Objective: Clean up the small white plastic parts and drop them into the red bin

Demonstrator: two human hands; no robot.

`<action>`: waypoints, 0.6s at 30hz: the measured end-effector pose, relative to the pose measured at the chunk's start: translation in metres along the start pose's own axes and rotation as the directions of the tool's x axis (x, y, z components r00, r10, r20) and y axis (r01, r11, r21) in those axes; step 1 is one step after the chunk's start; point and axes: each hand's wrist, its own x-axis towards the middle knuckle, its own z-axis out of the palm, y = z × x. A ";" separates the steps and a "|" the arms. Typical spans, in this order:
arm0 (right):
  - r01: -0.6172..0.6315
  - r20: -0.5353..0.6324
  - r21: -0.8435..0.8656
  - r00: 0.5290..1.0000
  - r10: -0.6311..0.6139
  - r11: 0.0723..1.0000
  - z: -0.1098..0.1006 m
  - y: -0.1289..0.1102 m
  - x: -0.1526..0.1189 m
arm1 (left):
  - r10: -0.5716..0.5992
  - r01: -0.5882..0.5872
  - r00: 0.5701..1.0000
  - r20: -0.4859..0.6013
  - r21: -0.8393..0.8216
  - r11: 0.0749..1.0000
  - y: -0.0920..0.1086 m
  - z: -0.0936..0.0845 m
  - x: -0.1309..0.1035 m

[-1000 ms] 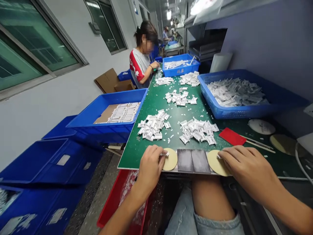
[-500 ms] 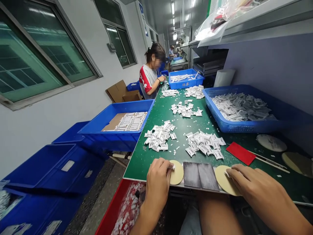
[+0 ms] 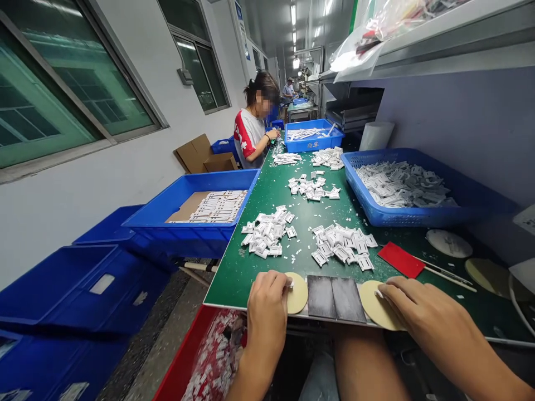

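Note:
At the table's front edge, my left hand point(image 3: 267, 301) pinches a small white piece point(image 3: 291, 283) over the left round yellow disc point(image 3: 297, 298). My right hand point(image 3: 418, 306) is closed on another small white piece point(image 3: 379, 293), at the right yellow disc point(image 3: 374, 306). Two dark grey rectangular pads point(image 3: 335, 298) lie side by side between the discs. Just beyond them on the green table point(image 3: 246, 273) are a left pile of white plastic parts point(image 3: 267, 231) and a right pile point(image 3: 343, 245). My fingers partly hide both held pieces.
A red sheet point(image 3: 401, 259) and thin sticks lie at the right, near a blue basket point(image 3: 376, 214) of white parts. Blue bins point(image 3: 188, 234) stand left of the table. A red bin point(image 3: 179, 356) is below its edge. A person point(image 3: 254, 122) works further along the left side.
The view has shifted slightly, so most things appear a little further left. Both hands stay at the discs with their white pieces.

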 end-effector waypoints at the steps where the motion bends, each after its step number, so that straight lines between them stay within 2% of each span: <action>1: -0.003 -0.001 0.004 1.000 0.003 1.000 0.000 0.000 0.000 | -0.002 0.002 1.000 -0.002 0.006 1.000 0.001 0.000 0.000; 5: -0.007 -0.040 0.028 0.999 0.008 1.000 0.001 -0.001 -0.001 | 0.020 -0.020 1.000 -0.023 0.040 0.999 0.002 -0.002 0.001; 10: -0.024 -0.022 0.053 0.999 0.026 0.998 0.000 -0.005 -0.003 | 0.071 -0.077 0.996 0.054 0.110 0.991 -0.001 -0.008 0.006; 14: -0.020 -0.043 0.050 0.999 0.022 0.999 -0.002 -0.009 -0.004 | 0.104 -0.111 0.992 0.069 0.100 0.989 -0.003 -0.010 0.006; 18: -0.113 0.040 0.004 0.993 0.113 0.994 -0.007 -0.013 -0.003 | 0.079 -0.089 0.993 0.087 0.120 0.989 -0.001 -0.014 0.005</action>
